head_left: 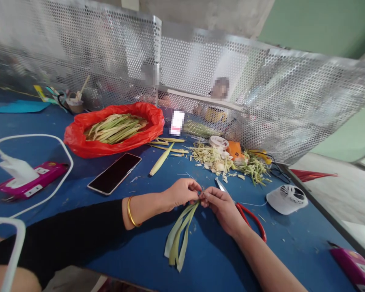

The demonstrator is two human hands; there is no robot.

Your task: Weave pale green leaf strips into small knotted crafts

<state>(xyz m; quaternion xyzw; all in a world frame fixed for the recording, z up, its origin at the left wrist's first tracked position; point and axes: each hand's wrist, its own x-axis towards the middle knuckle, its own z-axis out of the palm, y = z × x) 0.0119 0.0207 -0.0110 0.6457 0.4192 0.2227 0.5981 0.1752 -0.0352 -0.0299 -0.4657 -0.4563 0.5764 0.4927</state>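
Near the middle of the blue table, my left hand (179, 195) and my right hand (223, 207) meet fingertip to fingertip. Both are closed in a pinch on the upper end of a small bunch of green leaf strips (180, 239). The strips fan downward toward me over the table. Exactly what lies between the fingertips is partly hidden. A pair of scissors with red handles (255, 222) lies beside and partly under my right hand, its blade tips pointing away. White thread runs from behind my right hand to a white spool holder (286, 199) on the right.
Ahead lie a heap of leaf scraps (213, 157), a single husk-like leaf (161, 160) and a phone (114, 173). A red plastic bag (114, 149) holds leaves. Power strips (33, 182) and a white cable flank me. A perforated metal screen (200, 61) closes the back; a person sits beyond.
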